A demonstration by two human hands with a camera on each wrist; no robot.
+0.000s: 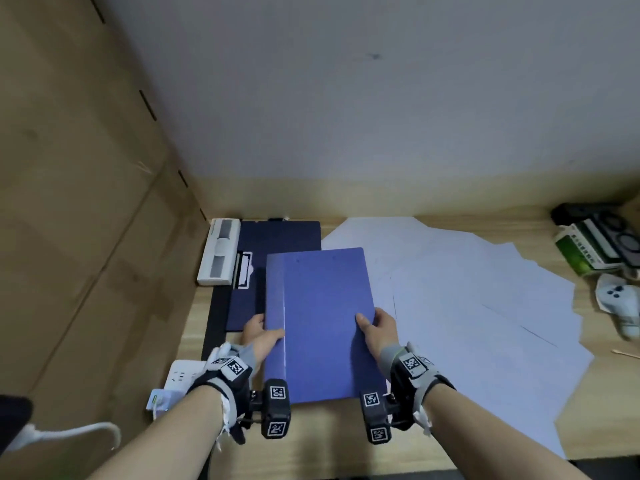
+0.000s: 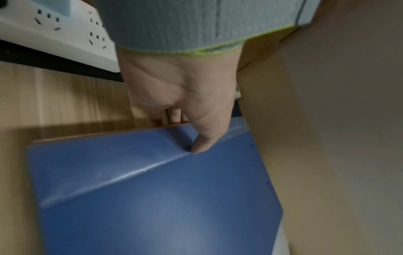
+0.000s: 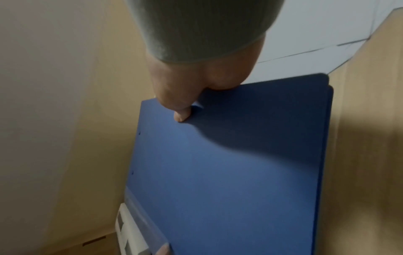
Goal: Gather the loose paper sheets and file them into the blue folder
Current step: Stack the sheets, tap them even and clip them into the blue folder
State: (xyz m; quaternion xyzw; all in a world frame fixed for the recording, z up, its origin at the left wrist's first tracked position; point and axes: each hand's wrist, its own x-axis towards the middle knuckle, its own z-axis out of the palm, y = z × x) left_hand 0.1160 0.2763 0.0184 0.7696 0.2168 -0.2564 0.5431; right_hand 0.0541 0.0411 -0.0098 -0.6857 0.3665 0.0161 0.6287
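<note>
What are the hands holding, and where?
Both grip the closed blue plastic folder: left hand at its spine edge, right hand at the opposite edge.

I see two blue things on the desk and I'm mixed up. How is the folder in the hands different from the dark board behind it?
The folder is lighter blue; the board is dark navy. Both hands, left and right, grip the folder, while the board lies flat, untouched. The folder partly covers the board. The board shows a metal clip; the folder's cover shows none. Both are flat rectangles.
</note>
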